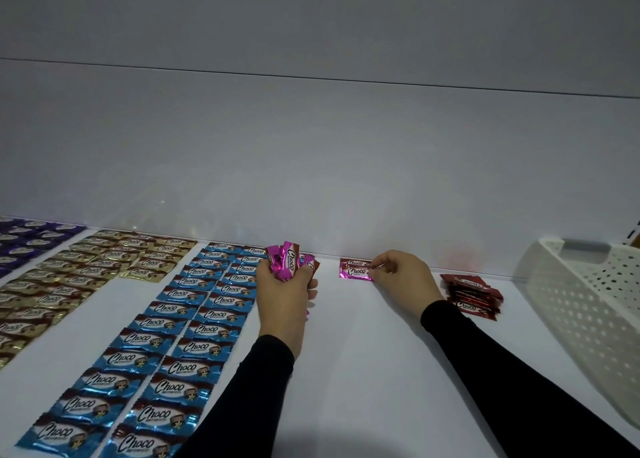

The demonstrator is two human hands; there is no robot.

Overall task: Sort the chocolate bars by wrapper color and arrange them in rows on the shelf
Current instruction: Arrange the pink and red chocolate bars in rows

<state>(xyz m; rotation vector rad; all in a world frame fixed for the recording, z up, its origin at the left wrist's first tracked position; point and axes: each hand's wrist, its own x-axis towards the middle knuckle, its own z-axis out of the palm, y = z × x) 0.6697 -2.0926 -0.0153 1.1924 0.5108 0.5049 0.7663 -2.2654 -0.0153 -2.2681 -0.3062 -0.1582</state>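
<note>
Fingers (375, 273) of the right hand (398, 276) pinched a pink bar (355, 271) at the shelf's (346, 353) back edge; left hand (284, 291) clutched pink spares (289, 262). Best squared beside the blue rows (194, 319).

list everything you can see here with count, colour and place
purple bars: many, far left of shelf
gold bars: many, rows right of purple
blue bars: two long rows, centre left
pink bars: two, overlapping, by back wall
pink bunch: several, in left hand
red bars: one stack, right
basket: one, white, perforated, far right
shelf: one, white
left hand: grips pink bunch
right hand: pinches the front pink bar's edge
sleeves: two, black
</note>
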